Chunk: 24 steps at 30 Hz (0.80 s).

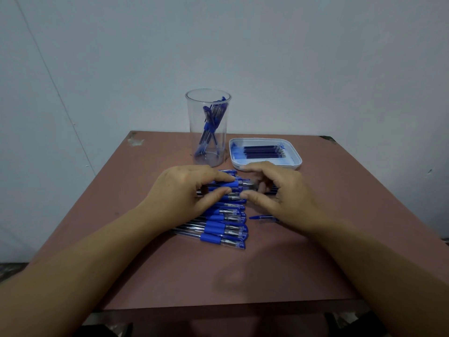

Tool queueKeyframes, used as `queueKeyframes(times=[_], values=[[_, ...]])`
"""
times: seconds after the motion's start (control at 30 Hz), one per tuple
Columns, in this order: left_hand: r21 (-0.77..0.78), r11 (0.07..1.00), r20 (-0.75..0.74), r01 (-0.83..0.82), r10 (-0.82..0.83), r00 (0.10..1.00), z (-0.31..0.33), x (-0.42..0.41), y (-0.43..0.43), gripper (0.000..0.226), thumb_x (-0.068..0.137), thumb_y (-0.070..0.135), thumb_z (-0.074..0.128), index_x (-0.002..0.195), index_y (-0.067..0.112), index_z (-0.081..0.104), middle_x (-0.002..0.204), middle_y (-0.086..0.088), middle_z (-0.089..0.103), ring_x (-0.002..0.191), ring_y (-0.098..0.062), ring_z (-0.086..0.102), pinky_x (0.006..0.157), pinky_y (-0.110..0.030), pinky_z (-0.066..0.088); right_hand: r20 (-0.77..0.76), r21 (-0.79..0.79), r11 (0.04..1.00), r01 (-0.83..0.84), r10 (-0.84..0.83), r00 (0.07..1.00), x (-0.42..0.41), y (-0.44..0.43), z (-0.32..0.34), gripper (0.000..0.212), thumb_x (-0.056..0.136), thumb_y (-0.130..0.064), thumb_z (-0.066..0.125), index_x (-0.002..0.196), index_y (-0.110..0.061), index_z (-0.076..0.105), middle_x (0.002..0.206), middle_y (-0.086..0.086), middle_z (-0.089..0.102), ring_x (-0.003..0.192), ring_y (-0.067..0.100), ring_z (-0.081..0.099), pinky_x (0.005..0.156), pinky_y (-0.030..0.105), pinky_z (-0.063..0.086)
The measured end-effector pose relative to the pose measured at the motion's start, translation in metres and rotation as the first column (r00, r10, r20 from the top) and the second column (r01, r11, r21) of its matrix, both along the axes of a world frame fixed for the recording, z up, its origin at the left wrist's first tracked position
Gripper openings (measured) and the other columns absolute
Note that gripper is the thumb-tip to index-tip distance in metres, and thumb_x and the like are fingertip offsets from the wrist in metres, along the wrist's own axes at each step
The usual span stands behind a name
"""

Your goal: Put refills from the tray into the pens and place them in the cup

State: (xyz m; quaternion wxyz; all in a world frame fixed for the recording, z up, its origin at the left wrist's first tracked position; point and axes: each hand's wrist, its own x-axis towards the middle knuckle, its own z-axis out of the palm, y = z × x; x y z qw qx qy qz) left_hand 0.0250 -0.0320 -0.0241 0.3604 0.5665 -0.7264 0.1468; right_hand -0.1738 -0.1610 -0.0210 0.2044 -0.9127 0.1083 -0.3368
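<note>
My left hand grips a clear pen by its blue grip, metal tip pointing right, just above a row of several similar pens lying on the table. My right hand hovers at the pen's tip with curled fingers, thumb and forefinger apart. A thin dark shape shows under those fingers, and I cannot tell whether they hold it. A white tray with several dark blue refills sits behind my right hand. The tall clear cup at the back holds several pens.
A loose blue pen cap lies on the brown table beside my right wrist. The cup and tray stand close together near the far edge, against a pale wall.
</note>
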Motion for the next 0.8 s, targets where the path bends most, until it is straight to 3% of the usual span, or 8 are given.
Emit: queueKeyframes(times=[0.1, 0.17, 0.3, 0.47, 0.63, 0.8], values=[[0.006, 1.000, 0.009, 0.005, -0.005, 1.000, 0.000, -0.001, 0.000, 0.029, 0.090, 0.042, 0.060, 0.112, 0.027, 0.072, 0.092, 0.010, 0.074, 0.075, -0.005, 0.067, 0.064, -0.029, 0.057, -0.001, -0.081, 0.997, 0.008, -0.008, 1.000, 0.001, 0.001, 0.001, 0.017, 0.088, -0.025, 0.070, 0.103, -0.021, 0.066, 0.084, -0.013, 0.061, 0.073, 0.009, 0.057, 0.065, 0.021, 0.047], [0.007, 1.000, 0.008, 0.004, -0.004, 1.000, 0.000, 0.000, 0.001, 0.029, 0.090, 0.043, 0.060, 0.112, 0.027, 0.072, 0.093, 0.010, 0.074, 0.077, -0.005, 0.067, 0.064, -0.029, 0.057, -0.009, -0.089, 0.996, 0.000, -0.001, 1.000, 0.002, 0.001, 0.002, 0.017, 0.092, -0.032, 0.062, 0.099, -0.018, 0.069, 0.085, -0.012, 0.063, 0.076, 0.005, 0.057, 0.066, 0.020, 0.046], [-0.001, 1.000, -0.004, 0.009, -0.009, 1.000, 0.000, 0.000, 0.000, 0.029, 0.089, 0.041, 0.061, 0.112, 0.025, 0.072, 0.094, 0.009, 0.074, 0.077, -0.006, 0.068, 0.064, -0.030, 0.058, -0.046, -0.053, 0.999, -0.012, 0.010, 0.999, 0.001, 0.002, 0.001, 0.028, 0.091, -0.038, 0.063, 0.114, -0.022, 0.067, 0.086, -0.014, 0.063, 0.075, 0.007, 0.058, 0.065, 0.018, 0.047], [-0.009, 1.000, 0.010, 0.007, -0.007, 1.000, -0.001, 0.000, 0.000, 0.029, 0.090, 0.040, 0.062, 0.112, 0.025, 0.072, 0.095, 0.009, 0.074, 0.079, -0.005, 0.068, 0.067, -0.026, 0.057, 0.004, -0.104, 0.994, 0.017, -0.017, 1.000, 0.002, 0.004, 0.001, 0.014, 0.088, -0.021, 0.069, 0.102, -0.017, 0.067, 0.084, -0.010, 0.062, 0.073, 0.009, 0.055, 0.065, 0.019, 0.045], [-0.029, 1.000, 0.038, -0.012, 0.013, 0.999, -0.004, -0.001, -0.001, 0.031, 0.091, 0.043, 0.059, 0.111, 0.025, 0.073, 0.096, 0.009, 0.075, 0.083, -0.004, 0.067, 0.070, -0.019, 0.053, -0.004, -0.012, 1.000, 0.020, -0.020, 1.000, 0.002, 0.005, 0.003, 0.012, 0.088, -0.022, 0.070, 0.099, -0.019, 0.070, 0.084, -0.012, 0.065, 0.075, 0.007, 0.059, 0.066, 0.016, 0.045], [-0.024, 0.999, -0.001, -0.023, 0.023, 1.000, -0.002, 0.002, -0.002, 0.032, 0.091, 0.044, 0.058, 0.110, 0.024, 0.073, 0.095, 0.011, 0.074, 0.080, -0.003, 0.067, 0.067, -0.026, 0.057, -0.103, 0.106, 0.993, 0.054, -0.043, 0.994, -0.010, -0.002, 0.009, 0.026, 0.076, -0.035, 0.080, 0.098, -0.025, 0.070, 0.078, -0.011, 0.062, 0.069, 0.012, 0.056, 0.059, 0.017, 0.045]])
